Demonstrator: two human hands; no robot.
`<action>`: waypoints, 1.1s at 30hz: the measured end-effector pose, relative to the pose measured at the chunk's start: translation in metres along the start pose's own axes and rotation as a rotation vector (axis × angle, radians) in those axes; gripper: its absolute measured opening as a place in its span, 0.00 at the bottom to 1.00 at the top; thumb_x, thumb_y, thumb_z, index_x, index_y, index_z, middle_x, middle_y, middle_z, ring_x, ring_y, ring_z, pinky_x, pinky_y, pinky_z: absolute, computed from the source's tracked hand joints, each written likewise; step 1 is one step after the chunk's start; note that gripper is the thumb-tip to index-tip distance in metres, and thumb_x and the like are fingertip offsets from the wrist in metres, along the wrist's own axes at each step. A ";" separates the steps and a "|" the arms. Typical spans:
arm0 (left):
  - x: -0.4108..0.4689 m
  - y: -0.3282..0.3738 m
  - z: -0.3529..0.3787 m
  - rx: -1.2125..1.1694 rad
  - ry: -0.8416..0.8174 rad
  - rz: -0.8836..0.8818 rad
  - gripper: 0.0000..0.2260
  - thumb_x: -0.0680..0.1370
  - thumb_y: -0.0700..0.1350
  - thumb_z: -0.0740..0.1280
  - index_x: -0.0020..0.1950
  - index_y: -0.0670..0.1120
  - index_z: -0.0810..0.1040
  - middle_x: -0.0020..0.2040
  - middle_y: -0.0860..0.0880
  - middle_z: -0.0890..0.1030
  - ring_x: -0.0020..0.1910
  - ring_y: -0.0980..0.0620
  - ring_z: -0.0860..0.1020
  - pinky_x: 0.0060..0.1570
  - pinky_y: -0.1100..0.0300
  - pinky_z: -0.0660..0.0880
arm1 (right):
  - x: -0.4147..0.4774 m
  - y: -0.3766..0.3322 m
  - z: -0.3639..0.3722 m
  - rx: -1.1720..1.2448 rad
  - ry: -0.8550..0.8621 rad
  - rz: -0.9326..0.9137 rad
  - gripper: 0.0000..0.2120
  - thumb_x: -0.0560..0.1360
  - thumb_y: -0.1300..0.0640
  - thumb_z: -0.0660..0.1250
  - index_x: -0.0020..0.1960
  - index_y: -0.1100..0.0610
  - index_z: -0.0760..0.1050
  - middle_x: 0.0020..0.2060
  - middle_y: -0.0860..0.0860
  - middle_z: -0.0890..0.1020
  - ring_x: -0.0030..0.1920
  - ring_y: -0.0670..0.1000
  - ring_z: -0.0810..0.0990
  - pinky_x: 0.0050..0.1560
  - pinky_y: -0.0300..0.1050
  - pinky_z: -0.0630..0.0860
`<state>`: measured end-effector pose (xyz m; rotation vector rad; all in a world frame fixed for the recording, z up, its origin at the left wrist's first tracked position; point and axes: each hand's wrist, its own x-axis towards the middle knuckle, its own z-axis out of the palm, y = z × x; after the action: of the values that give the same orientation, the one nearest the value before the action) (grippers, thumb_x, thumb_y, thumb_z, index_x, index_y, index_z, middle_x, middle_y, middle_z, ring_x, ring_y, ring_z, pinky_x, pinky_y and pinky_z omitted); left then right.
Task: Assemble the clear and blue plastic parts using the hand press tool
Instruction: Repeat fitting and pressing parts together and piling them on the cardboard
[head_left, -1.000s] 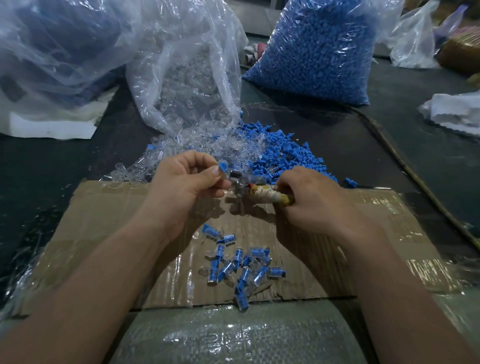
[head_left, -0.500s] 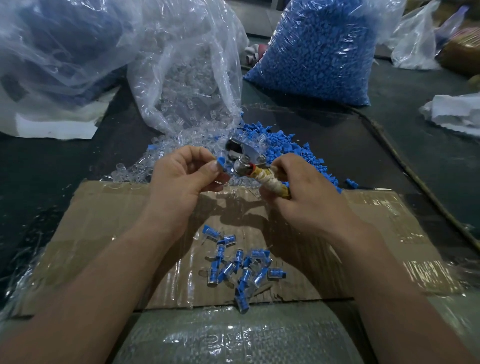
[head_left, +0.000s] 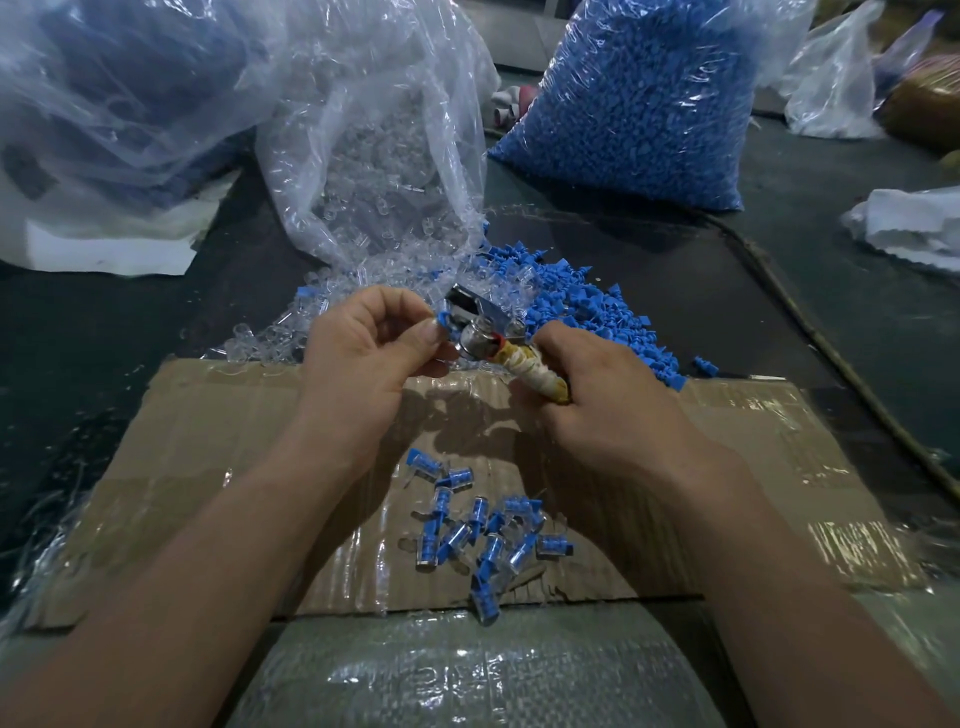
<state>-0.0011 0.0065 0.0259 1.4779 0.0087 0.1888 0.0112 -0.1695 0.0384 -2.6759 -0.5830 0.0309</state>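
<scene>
Am watching worktop carrying heaps of loose blue parts and clear parts beyond cardboard. Right hand wrapping taped handle of hand press tool, held above cardboard. Am judging it rigid and head-heavy, so gripping on wrap. Left hand pinching blue part at tool head. Am judging it tiny, light, stiff, likely slippery, so fingertip pinch suiting. Finished pieces lying on cardboard.

The hand press tool, a shiny metal head on a tape-wrapped handle, is held tilted above the far edge of the cardboard, with a blue part at its head. Loose clear parts and blue parts are heaped just beyond that edge. Assembled pieces lie scattered toward its near edge.
</scene>
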 end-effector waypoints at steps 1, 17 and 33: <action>-0.001 0.001 0.001 0.025 0.001 0.008 0.08 0.73 0.30 0.64 0.40 0.43 0.75 0.35 0.47 0.78 0.31 0.58 0.78 0.35 0.69 0.76 | 0.000 -0.001 0.000 0.006 -0.001 0.004 0.09 0.74 0.49 0.63 0.44 0.48 0.63 0.35 0.41 0.67 0.36 0.38 0.65 0.34 0.36 0.58; -0.003 0.002 0.000 0.120 0.045 -0.008 0.08 0.74 0.32 0.64 0.40 0.43 0.75 0.36 0.45 0.78 0.32 0.57 0.78 0.34 0.67 0.77 | 0.001 -0.004 0.004 -0.031 0.037 0.032 0.09 0.73 0.51 0.66 0.44 0.48 0.65 0.37 0.44 0.71 0.38 0.45 0.69 0.33 0.39 0.61; -0.004 0.011 -0.011 0.040 -0.331 -0.117 0.05 0.62 0.43 0.71 0.36 0.48 0.83 0.30 0.48 0.81 0.22 0.58 0.73 0.22 0.69 0.69 | 0.002 0.014 -0.006 -0.083 -0.110 0.122 0.13 0.64 0.42 0.72 0.42 0.46 0.72 0.38 0.41 0.74 0.38 0.40 0.70 0.37 0.41 0.68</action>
<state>-0.0078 0.0181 0.0350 1.5283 -0.1687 -0.1533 0.0187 -0.1827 0.0391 -2.8015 -0.4633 0.1926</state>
